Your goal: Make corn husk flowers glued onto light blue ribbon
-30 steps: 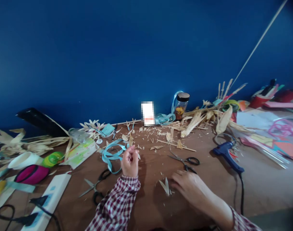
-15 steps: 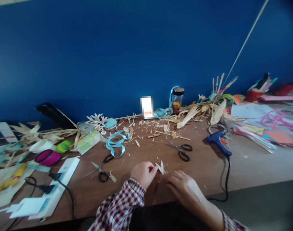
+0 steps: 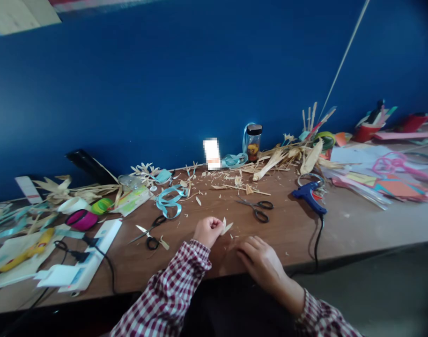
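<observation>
My left hand (image 3: 207, 231) is closed in a pinch on pale, petal-shaped pieces of dried corn husk (image 3: 227, 228), which fan out beyond the fingertips just above the brown table. My right hand (image 3: 262, 261) lies by the table's front edge, palm down, its fingers stretched out and a little bent, with nothing seen in it. Small husk scraps (image 3: 232, 236) lie between the two hands. Black-handled scissors (image 3: 151, 232) rest left of my left hand, their blades apart. A second pair of scissors (image 3: 259, 208) lies beyond my right hand.
A blue glue gun (image 3: 309, 197) with a black cord lies at right. On the left are a white power strip (image 3: 101, 250) with plugs and a yellow tool (image 3: 29, 251). Blue ribbon (image 3: 170, 202), a lidded jar (image 3: 254, 142) and husk bundles (image 3: 272, 164) line the back.
The husk pieces at my left fingertips now point apart in a V, tilted differently. My right hand stays near the table edge. The whole view has shifted slightly.
</observation>
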A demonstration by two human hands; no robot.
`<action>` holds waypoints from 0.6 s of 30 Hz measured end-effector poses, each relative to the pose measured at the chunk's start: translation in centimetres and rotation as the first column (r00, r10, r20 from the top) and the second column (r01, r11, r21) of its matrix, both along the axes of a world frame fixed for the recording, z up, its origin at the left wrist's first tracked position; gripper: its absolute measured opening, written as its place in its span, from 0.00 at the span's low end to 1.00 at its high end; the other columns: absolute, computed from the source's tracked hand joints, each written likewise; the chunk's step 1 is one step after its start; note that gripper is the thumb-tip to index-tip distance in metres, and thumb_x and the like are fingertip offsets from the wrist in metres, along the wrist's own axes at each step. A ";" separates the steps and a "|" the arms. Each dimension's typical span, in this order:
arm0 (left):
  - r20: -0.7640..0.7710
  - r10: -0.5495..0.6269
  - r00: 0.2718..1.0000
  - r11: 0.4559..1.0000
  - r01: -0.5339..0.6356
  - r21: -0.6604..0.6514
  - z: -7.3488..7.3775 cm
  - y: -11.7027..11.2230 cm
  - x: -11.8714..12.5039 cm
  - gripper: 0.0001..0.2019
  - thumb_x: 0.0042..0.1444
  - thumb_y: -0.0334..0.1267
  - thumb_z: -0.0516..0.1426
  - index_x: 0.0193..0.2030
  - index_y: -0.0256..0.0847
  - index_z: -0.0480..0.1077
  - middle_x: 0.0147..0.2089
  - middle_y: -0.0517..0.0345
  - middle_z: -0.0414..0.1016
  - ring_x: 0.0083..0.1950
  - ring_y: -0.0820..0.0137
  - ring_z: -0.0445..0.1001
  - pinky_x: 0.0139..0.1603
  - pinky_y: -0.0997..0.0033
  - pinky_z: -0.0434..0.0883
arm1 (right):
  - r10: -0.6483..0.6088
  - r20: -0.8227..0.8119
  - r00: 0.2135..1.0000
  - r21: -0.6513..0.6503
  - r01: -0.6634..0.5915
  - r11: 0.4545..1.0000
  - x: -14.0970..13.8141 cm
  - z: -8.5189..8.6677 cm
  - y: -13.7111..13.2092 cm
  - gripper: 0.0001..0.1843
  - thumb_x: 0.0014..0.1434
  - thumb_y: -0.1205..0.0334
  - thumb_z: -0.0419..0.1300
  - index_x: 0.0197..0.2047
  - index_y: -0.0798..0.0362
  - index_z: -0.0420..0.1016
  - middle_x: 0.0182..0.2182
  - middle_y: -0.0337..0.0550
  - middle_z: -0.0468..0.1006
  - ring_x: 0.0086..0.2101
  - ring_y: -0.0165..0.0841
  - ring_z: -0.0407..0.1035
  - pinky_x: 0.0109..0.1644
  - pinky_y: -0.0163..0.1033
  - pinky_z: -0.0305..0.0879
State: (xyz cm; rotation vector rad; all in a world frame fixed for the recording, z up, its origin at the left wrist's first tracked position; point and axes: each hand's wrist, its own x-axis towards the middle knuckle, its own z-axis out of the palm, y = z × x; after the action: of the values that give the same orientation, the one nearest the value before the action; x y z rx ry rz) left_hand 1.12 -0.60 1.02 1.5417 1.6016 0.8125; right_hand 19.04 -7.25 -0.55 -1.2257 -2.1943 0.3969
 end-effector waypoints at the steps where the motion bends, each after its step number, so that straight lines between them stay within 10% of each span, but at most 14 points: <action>1: 0.057 0.001 0.998 1.000 0.000 -0.003 0.2 -0.2 -0.1 0.13 0.48 0.46 0.57 0.24 0.38 0.71 0.19 0.60 0.71 0.19 0.75 0.64 0.20 0.77 0.58 | -0.009 -0.029 1.000 -0.008 0.008 1.000 0.1 0.0 0.0 0.09 0.62 0.67 0.51 0.39 0.51 0.72 0.35 0.45 0.75 0.38 0.37 0.68 0.44 0.42 0.64; 18: 0.459 0.052 0.887 0.996 -0.013 -0.088 1.5 -4.9 2.1 0.12 0.45 0.45 0.61 0.27 0.37 0.70 0.18 0.67 0.63 0.16 0.83 0.54 0.16 0.81 0.51 | -0.059 -0.383 0.922 -0.244 -0.040 0.969 1.6 0.9 0.0 0.08 0.59 0.61 0.55 0.39 0.53 0.73 0.34 0.43 0.78 0.35 0.33 0.71 0.40 0.37 0.65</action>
State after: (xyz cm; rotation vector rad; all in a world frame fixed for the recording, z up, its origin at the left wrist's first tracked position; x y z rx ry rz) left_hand 3.20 -5.50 2.47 1.1520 1.2903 1.0296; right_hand 20.66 -7.24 0.33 -1.1653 -1.8340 0.8562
